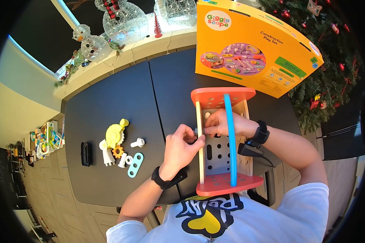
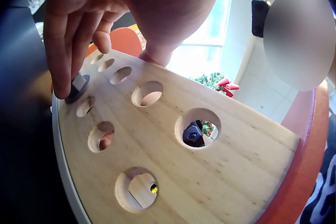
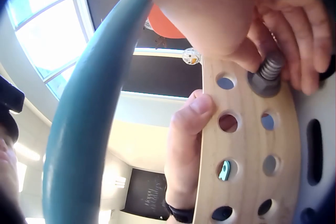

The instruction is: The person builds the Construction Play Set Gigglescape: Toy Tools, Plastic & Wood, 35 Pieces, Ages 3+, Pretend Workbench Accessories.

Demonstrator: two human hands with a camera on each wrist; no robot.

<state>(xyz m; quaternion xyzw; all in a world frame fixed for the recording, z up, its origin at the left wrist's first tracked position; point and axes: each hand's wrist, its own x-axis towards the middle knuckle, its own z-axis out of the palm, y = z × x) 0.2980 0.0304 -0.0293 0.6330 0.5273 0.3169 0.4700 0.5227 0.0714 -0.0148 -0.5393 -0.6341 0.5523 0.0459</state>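
Note:
A toy toolbox with red ends [image 1: 227, 184], holed wooden sides [image 1: 201, 166] and a blue handle [image 1: 231, 141] stands before the person. The left hand [image 1: 178, 148] is at the outer face of the left side panel; its fingers touch a grey bolt head [image 2: 79, 88] there, and its thumb lies over the panel's edge in the right wrist view. Inside the box, the right hand [image 1: 227, 122] pinches around a grey nut [image 3: 264, 85] on the threaded bolt shaft [image 3: 272, 66], which sticks through that panel.
Left on the dark table [image 1: 93, 117] lie a yellow-green toy piece [image 1: 115, 135], an orange gear [image 1: 118, 152], white bolts [image 1: 138, 142], a teal strip [image 1: 136, 165] and a black object [image 1: 86, 154]. A yellow box [image 1: 247, 44] stands behind the toolbox, beside a decorated tree [image 1: 328, 77].

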